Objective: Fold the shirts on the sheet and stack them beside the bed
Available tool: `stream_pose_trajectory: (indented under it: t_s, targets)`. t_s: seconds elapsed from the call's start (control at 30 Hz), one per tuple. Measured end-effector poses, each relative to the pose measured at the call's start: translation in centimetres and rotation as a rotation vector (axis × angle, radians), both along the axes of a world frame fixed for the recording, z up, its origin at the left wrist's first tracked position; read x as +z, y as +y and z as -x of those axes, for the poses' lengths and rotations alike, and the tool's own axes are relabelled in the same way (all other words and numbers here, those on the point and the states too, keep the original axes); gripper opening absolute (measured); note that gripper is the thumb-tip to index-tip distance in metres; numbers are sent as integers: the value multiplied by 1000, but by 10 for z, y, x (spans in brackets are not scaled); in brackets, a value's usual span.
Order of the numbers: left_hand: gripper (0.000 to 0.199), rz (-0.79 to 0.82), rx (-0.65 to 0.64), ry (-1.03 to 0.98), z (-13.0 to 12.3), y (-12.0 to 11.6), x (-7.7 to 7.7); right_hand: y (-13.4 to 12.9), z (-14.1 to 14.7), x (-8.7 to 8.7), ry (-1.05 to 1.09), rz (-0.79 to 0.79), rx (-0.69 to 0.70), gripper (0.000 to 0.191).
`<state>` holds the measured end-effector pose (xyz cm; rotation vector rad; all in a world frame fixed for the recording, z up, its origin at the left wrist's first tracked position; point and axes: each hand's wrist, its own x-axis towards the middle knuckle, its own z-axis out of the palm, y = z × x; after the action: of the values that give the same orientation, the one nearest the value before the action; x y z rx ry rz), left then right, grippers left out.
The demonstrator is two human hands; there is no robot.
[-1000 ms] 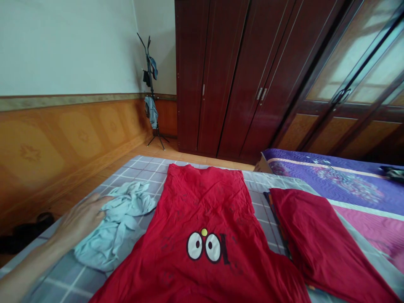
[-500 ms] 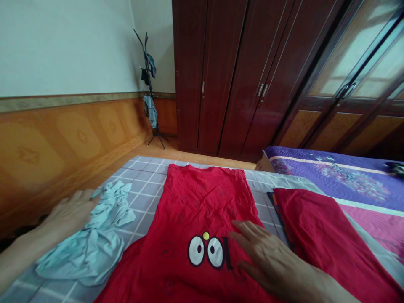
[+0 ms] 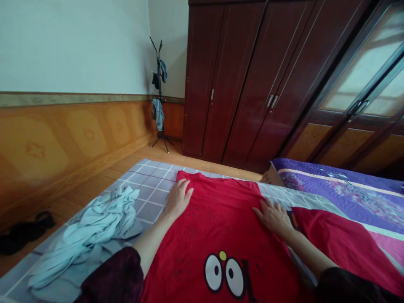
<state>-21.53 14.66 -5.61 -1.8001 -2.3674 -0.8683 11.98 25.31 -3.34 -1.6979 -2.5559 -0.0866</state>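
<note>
Now both your hands lie flat on the red shirt (image 3: 217,219), and that is the change. A second ago only your left hand (image 3: 179,197) was in view, resting on the blue cloth (image 3: 94,227) at the left of the bed (image 3: 148,185). Half a second ago it was still beside that cloth while your right hand (image 3: 274,216) came in low over the printed eyes (image 3: 227,275). Your left hand has since left the blue cloth and gone to the far left corner of the shirt, and your right hand has slid up to the far right edge. The blue cloth now lies by itself, crumpled, well apart from both hands.

Your fingers are spread and relaxed on both hands, palms down on the fabric; neither hand grips or pinches anything. The fingertips of the left hand reach just to the shirt's far hem.

The shirt lies spread face up on the checked sheet in front of you, hem away from you, the eyes close to your body. It looks smoother near your hands than near the print, though creases remain. My reading is that you have gone from clearing the cloth aside to flattening the shirt.

A second red garment (image 3: 341,244) lies just beside your right forearm, partly over the purple quilt (image 3: 344,185). The wardrobe (image 3: 252,80) stands behind.
</note>
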Motion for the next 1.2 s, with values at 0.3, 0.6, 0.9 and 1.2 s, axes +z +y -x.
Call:
stream_pose_trajectory:
  t_s: [0.3, 0.6, 0.9, 1.2]
  targets:
    - [18, 58, 273, -65, 49, -2, -4, 40, 183, 29, 157, 120, 276, 29]
    - [26, 59, 272, -104, 45, 1, 0, 59, 336, 9, 155, 265, 308, 30]
    - [34, 105, 284, -182, 42, 1, 8, 95, 359, 16, 173, 380, 289, 30]
    - [27, 248, 305, -287, 56, 0, 12, 102, 377, 8, 218, 400, 283, 31]
